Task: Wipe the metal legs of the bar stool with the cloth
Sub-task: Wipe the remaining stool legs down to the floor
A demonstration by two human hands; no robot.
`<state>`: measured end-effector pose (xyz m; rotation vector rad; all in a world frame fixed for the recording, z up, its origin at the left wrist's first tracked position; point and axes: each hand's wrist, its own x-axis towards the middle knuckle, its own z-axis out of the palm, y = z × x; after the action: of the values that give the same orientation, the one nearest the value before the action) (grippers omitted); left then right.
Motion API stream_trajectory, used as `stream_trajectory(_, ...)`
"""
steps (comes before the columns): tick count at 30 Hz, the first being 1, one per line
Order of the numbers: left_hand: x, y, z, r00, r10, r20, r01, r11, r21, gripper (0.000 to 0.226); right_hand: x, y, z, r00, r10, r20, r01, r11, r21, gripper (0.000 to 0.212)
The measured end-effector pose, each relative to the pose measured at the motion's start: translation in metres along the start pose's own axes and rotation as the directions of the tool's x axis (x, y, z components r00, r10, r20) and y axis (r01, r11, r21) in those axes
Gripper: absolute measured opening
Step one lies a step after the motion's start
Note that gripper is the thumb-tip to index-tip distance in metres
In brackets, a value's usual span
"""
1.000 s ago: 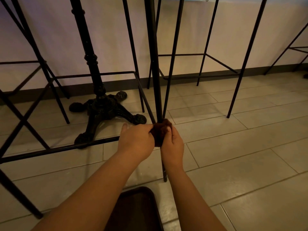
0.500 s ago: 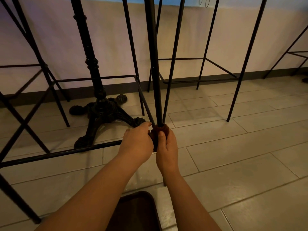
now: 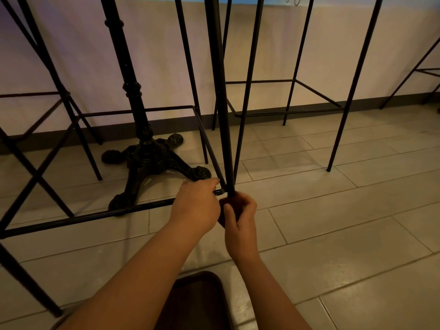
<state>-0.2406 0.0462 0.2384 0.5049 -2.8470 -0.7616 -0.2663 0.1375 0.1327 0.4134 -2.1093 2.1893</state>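
A person crouched on the pale tiled floor [image 3: 333, 210] works low on the thin black metal leg [image 3: 220, 91] of a bar stool. The right hand [image 3: 240, 217] pinches a small dark brown cloth [image 3: 222, 216], bunched round the leg just below its joint with the black footrest bar [image 3: 95, 215]. The left hand [image 3: 196, 206] curls in at the same joint; what it grips is hidden. The cloth looks soft and light, best wrapped tightly round the leg; the leg appears stiff, smooth and likely slippery.
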Motion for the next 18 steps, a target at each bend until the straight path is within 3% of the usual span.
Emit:
stream_trajectory(3,0.002,0.000,-0.001,1.000,0.005,0.004,-0.005,1.000,0.007,0.046,0.012,-0.005,0.011,0.994,-0.068,-0.083,0.048,0.975,-0.219,0.022)
stream_trajectory(5,0.005,-0.003,-0.002,0.999,0.002,0.036,-0.003,1.000,0.010,0.048,0.018,-0.003,0.014,0.992,-0.091,-0.091,0.063,0.960,-0.274,0.018)
stream_trajectory(10,0.014,-0.008,-0.010,0.991,0.010,0.134,-0.002,0.998,-0.056,0.058,0.013,0.008,0.003,0.998,-0.064,0.008,0.065,0.997,-0.040,0.033)
stream_trajectory(12,0.016,-0.008,-0.012,0.988,0.016,0.155,-0.002,0.996,-0.085,0.060,0.009,0.010,-0.003,0.996,-0.063,0.059,0.063,0.998,0.003,0.049)
stream_trajectory(14,0.015,-0.010,-0.012,0.990,0.026,0.135,-0.010,0.993,-0.116,0.060,0.008,0.009,-0.007,0.995,-0.028,0.097,0.026,0.999,0.024,0.051)
stream_trajectory(16,0.013,-0.012,-0.012,0.997,0.020,0.070,-0.011,0.992,-0.127,0.058,0.005,0.006,-0.010,0.999,0.007,0.048,-0.008,1.000,0.019,0.040)
stream_trajectory(18,0.008,-0.014,-0.013,1.000,0.020,-0.001,-0.020,0.992,-0.123,0.055,-0.001,0.002,-0.010,0.993,-0.025,-0.115,0.021,0.999,-0.039,0.030)
